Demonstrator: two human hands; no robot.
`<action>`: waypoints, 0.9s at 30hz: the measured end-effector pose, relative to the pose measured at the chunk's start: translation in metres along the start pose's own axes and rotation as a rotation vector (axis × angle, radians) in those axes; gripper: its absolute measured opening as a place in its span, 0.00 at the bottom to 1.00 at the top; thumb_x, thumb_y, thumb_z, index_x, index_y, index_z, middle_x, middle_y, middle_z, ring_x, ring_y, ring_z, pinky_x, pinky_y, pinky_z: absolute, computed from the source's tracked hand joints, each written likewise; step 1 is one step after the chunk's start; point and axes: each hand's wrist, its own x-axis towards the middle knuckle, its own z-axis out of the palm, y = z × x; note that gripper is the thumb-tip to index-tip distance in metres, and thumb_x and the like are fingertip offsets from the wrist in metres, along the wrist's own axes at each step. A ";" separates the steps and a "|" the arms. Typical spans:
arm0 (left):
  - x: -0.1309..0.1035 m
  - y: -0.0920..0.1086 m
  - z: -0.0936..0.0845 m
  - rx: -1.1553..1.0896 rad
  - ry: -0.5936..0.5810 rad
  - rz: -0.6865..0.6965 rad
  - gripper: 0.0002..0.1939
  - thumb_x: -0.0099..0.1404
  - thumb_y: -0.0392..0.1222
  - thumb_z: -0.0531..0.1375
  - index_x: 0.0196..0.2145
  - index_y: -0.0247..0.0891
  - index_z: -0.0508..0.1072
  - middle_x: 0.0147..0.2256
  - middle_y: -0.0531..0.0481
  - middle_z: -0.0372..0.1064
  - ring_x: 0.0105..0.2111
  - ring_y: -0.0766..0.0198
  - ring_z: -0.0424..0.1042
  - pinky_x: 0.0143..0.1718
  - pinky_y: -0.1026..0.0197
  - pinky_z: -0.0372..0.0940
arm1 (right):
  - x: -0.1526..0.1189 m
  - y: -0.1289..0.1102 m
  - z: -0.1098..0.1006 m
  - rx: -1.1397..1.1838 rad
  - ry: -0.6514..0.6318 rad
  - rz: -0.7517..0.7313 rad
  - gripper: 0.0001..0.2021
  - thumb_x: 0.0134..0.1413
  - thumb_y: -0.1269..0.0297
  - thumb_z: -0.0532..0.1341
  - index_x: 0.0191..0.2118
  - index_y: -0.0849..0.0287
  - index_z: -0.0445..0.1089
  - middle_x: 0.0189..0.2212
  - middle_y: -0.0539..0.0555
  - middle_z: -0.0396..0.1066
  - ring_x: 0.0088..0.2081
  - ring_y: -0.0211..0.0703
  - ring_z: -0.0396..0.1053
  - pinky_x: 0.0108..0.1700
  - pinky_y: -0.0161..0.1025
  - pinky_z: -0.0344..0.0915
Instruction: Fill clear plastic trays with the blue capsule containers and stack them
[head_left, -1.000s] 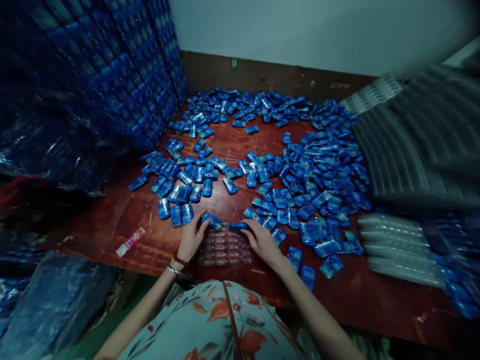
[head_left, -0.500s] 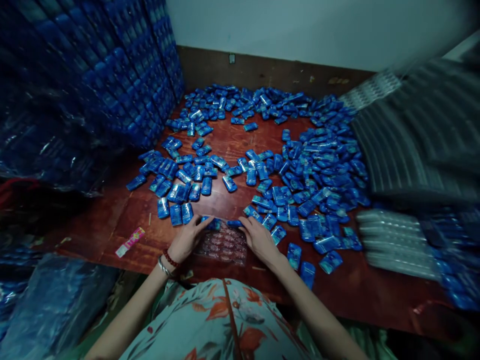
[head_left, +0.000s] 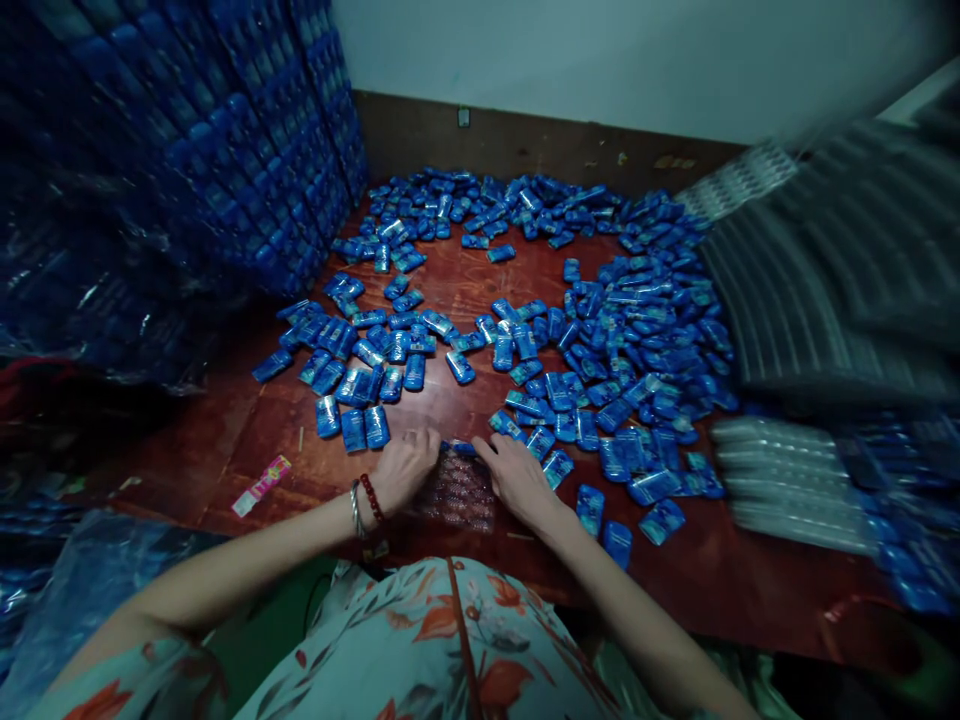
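Observation:
In front of me on the table lies a clear plastic tray (head_left: 456, 500) with rows of moulded pockets. A small blue wrapped packet (head_left: 460, 448) sits along its far edge, between my hands. My left hand (head_left: 409, 465) is closed over the tray's far left corner, knuckles up; whatever its curled fingers press on is hidden beneath them. My right hand (head_left: 519, 478) is at the far right corner, its thumb and fingers closed on the right end of the blue packet. Loose blue packets (head_left: 538, 442) lie just beyond my right hand, and others (head_left: 376, 427) lie beyond my left.
Many blue packets (head_left: 630, 330) are heaped at the right and along the back wall. Tall wrapped stacks of blue packs (head_left: 247, 150) stand at the left. Stacked clear trays (head_left: 787, 485) are at the right edge. A pink strip (head_left: 261, 486) lies on the red-brown table (head_left: 247, 430).
My left hand has turned and curled over the tray's corner, its forearm swinging outward; the blue packet it held is now hidden. My right hand has shifted slightly and stays at the far edge.

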 end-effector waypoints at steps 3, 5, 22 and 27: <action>0.005 0.015 -0.005 0.145 0.033 0.097 0.10 0.63 0.27 0.47 0.37 0.26 0.67 0.32 0.35 0.67 0.32 0.52 0.69 0.32 0.54 0.63 | 0.006 -0.010 -0.016 -0.040 -0.071 -0.020 0.21 0.57 0.77 0.49 0.56 0.59 0.59 0.40 0.59 0.66 0.43 0.48 0.63 0.45 0.41 0.57; 0.009 0.022 -0.009 0.214 0.011 0.186 0.08 0.62 0.29 0.50 0.35 0.24 0.68 0.31 0.34 0.67 0.32 0.51 0.69 0.32 0.53 0.62 | 0.011 -0.018 -0.028 -0.050 -0.104 -0.009 0.20 0.58 0.76 0.49 0.55 0.60 0.60 0.41 0.60 0.67 0.44 0.49 0.63 0.46 0.43 0.57; 0.008 0.001 -0.011 -0.115 -0.046 0.000 0.12 0.65 0.29 0.47 0.39 0.32 0.69 0.35 0.39 0.71 0.35 0.56 0.73 0.32 0.60 0.65 | 0.035 -0.001 -0.038 0.094 -0.213 -0.072 0.13 0.58 0.71 0.53 0.47 0.61 0.66 0.40 0.58 0.69 0.43 0.46 0.68 0.47 0.41 0.60; 0.007 0.007 -0.010 -0.132 -0.049 -0.025 0.12 0.65 0.29 0.45 0.38 0.32 0.68 0.33 0.40 0.70 0.34 0.56 0.73 0.31 0.60 0.64 | 0.028 -0.020 -0.018 -0.018 -0.026 -0.094 0.15 0.57 0.76 0.49 0.48 0.62 0.65 0.41 0.59 0.68 0.47 0.47 0.64 0.53 0.45 0.57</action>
